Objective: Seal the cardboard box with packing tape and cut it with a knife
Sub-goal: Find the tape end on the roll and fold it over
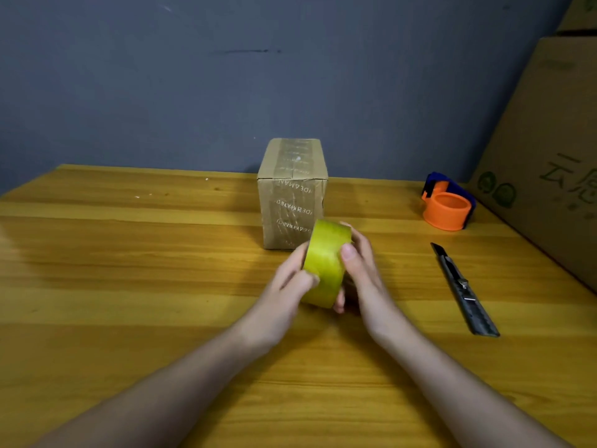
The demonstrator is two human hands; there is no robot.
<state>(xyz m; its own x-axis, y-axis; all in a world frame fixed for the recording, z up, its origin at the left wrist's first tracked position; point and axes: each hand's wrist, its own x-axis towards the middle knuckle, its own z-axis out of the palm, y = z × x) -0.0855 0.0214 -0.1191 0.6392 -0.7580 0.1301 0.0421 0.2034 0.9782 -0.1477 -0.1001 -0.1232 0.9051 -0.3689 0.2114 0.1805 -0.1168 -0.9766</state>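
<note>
Together our two hands hold the roll of yellow packing tape on edge above the tabletop. Our left hand wraps the roll's left side, its thumb pressed onto the outer band; our right hand closes on the right side, thumb on the top of the band and fingers curled behind and beneath. Whether a loose tape end is lifted, we cannot tell.

Just beyond the roll stands the cardboard box, upright near the far edge of the tabletop, its flaps shut and glossy tape already running over its top and down its near face. The roll and our fingers cover the box's lower right corner.

Well to the right of our hands lies the knife, a dark utility cutter, flat on the wood, its tip pointing away from us. Farther back on the right sits an orange and blue tape dispenser. A large carton leans along the right edge, and a grey wall closes the back.
</note>
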